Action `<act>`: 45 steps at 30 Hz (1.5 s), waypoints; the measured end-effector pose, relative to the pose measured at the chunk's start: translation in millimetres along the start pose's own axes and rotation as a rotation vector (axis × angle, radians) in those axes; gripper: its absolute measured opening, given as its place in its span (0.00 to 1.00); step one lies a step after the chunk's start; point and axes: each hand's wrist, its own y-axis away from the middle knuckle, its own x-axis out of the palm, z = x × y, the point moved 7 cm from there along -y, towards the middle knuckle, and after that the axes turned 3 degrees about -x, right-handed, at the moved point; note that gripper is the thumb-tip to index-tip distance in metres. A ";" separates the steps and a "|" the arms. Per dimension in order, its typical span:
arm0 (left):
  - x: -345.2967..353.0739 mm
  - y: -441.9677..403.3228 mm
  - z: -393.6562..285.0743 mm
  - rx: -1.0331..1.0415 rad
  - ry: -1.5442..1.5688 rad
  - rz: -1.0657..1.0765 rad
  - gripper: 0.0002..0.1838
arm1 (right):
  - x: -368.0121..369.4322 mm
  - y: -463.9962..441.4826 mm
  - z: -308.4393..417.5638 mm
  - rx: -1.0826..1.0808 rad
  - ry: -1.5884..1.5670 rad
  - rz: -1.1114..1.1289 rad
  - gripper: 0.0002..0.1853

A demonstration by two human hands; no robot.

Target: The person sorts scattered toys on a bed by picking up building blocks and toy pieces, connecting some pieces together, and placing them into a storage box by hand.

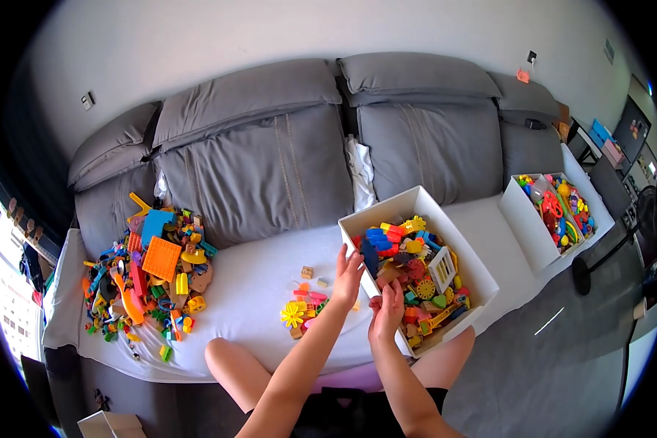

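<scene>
My left hand point(349, 279) is raised beside the near-left wall of a white box point(482, 292), with its fingers stretched and nothing visible in it. At the box's near edge, my right hand point(388, 312) is partly cupped, fingers apart; no held thing can be made out. Mixed toys fill much of the box, among them a white slatted panel point(442, 270), a yellow wheel-like piece point(425, 290) and blue pieces point(378, 239). Left of my left forearm lies a small group with a yellow gear-like piece point(292, 314), pink pieces and a small wooden block point(306, 272).
A large toy pile with an orange plate point(161, 259) and a blue plate point(156, 225) lies on the white sheet point(241, 299) at the left. A second toy-filled white box point(527, 223) stands right. Behind is the grey sofa back point(255, 168); a black fan point(644, 219) stands far right.
</scene>
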 end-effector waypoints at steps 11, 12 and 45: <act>-171.6 104.7 -22.6 0.633 -1.608 -0.472 0.18 | -15.7 -8.1 -106.0 -0.598 1.473 0.550 0.23; -180.9 105.0 -23.3 0.577 -1.610 -0.462 0.20 | -17.7 -7.9 -111.7 -0.555 1.595 0.542 0.23; -54.5 66.4 11.4 0.192 -0.828 -0.067 0.15 | -23.7 40.0 -1.2 -0.396 0.533 0.378 0.18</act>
